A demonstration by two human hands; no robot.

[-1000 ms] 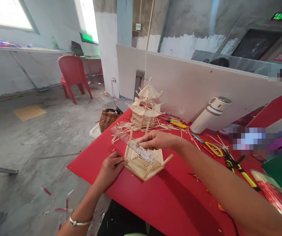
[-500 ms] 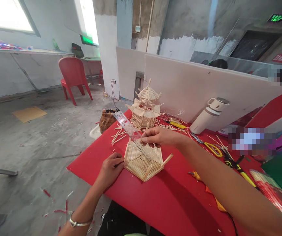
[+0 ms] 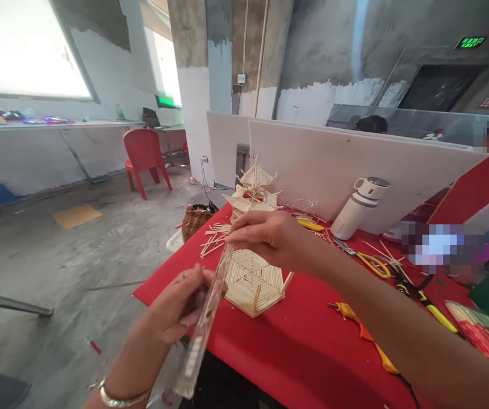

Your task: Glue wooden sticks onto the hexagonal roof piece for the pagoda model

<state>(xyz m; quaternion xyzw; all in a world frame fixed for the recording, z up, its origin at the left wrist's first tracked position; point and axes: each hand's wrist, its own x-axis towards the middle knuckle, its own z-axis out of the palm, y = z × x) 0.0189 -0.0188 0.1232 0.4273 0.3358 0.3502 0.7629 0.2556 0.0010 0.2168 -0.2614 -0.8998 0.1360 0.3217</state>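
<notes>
— With the hands, doing what?

— With the right hand [image 3: 270,234], pinching a clear ruler [image 3: 207,321] by its far end, narrowly, between thumb and fingertips. With the left hand [image 3: 180,307], curling half-bent fingers behind the ruler's middle; not being able to tell whether gripping or only hovering close.

— Tilting the ruler which way?

— Slanting it down toward the dark trousers [image 3: 227,379], in front of the near edge of the red table [image 3: 287,346].

— Finding what on the table?

— Seeing a tiered stick tower [image 3: 256,176] standing toward the far side, hiding partly behind the right hand. Nearer, seeing a hexagonal stick panel [image 3: 251,274] lying flat beyond the ruler.

— Spotting anything off to the right?

— Spotting a pale flask [image 3: 359,210] standing well apart from the panel, then yellow-and-black pliers [image 3: 429,309] lying farther right, then yellow-handled scissors [image 3: 354,250] lying between the two. Finally, noticing loose sticks [image 3: 212,250] lying scattered left of the tower and short posts [image 3: 256,301] rising from two panel corners.
</notes>
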